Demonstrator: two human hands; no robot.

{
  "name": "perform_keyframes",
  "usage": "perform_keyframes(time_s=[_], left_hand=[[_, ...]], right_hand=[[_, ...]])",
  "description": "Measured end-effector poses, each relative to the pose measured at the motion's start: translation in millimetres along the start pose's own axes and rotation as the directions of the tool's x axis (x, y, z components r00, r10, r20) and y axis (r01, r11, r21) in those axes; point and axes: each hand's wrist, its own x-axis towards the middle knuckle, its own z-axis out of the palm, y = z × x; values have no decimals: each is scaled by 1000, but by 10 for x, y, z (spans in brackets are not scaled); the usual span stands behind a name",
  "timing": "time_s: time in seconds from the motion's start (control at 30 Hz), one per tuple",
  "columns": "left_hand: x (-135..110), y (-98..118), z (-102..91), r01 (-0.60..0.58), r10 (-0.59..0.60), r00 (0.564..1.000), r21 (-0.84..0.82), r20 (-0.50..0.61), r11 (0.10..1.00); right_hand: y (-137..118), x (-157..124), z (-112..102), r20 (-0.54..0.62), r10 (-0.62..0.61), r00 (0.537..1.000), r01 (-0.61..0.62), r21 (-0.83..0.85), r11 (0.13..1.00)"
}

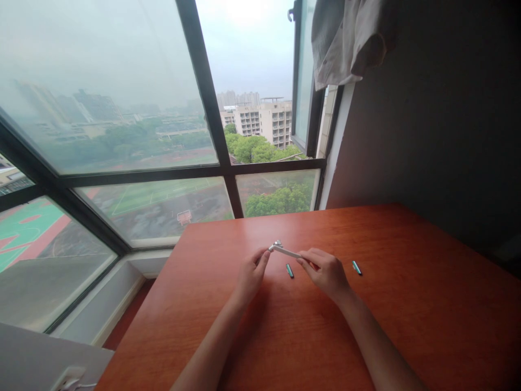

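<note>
Two hands on a thin silver-grey stick (pixel 288 252)

I hold it above the shiny red-brown wooden worktop (pixel 195 304). My left hand (pixel 250 272) pinches its bent, shiny end; my right hand (pixel 328 272) pinches the long part. It looks light, stiff, maybe slippery. The long part seems best to grip; the small end may need gentleness.

Right hand (pixel 325 269) hides one end of the handle (pixel 288 252); metal tip (pixel 278 243) too small to make out. Cloth (pixel 345 41) cut off by top edge, tabletop (pixel 427 304) by bottom.
</note>
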Motion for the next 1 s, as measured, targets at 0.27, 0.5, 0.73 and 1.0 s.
perform_keyframes(time_s=[0.27,0.5,0.73,1.0], left_hand=[[9,12,-21,19,-20,1000,-51,-18,999],[20,5,-46,72,-73,997,-108,-11,992],[24,-23,-41,94,-93,996,-162,14,982],[21,-36,-45,100,-90,995,-236,52,967]], right_hand=[[24,4,-10,-37,13,999,-12,34,999],[36,10,-9,-67,17,998,-11,77,997],[9,18,-14,-49,10,999,-4,126,992],[14,42,-36,-83,45,996,-31,166,986]])
